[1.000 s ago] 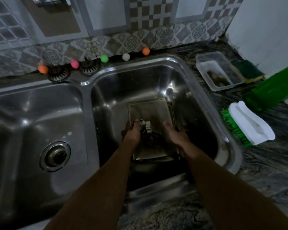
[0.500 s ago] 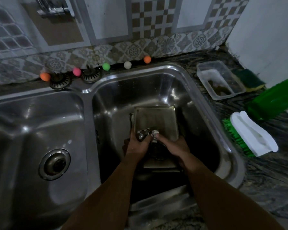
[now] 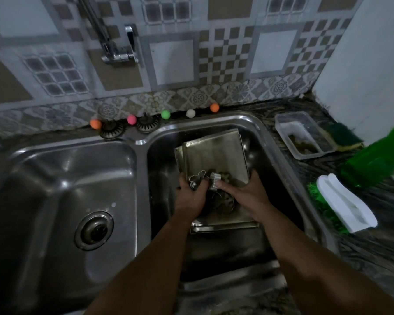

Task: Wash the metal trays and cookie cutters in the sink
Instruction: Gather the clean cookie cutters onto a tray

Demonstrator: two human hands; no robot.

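Note:
Stacked square metal trays (image 3: 214, 153) lie in the right sink basin (image 3: 164, 160). My left hand (image 3: 191, 196) is shut on a figure-shaped metal cookie cutter (image 3: 197, 179) above the trays' near part. My right hand (image 3: 248, 196) pinches a fluted cookie cutter (image 3: 215, 180) right beside it, the two cutters almost touching. A round fluted cutter (image 3: 223, 202) lies on the tray between my wrists, partly hidden. The near edge of the trays (image 3: 223, 226) shows below my hands.
The left basin (image 3: 66, 178) has a drain (image 3: 93, 230). A wall tap (image 3: 118, 53) hangs above. Two strainers (image 3: 112, 129) and coloured balls (image 3: 165, 114) line the back rim. On the right counter: a plastic tub (image 3: 305, 133), sponge (image 3: 344, 135), green bottle (image 3: 378, 162), scrub brush (image 3: 346, 203).
Both hands have lifted the cookie cutters slightly off the tray and brought them together. The camera has tilted up, bringing the tap and more wall into view.

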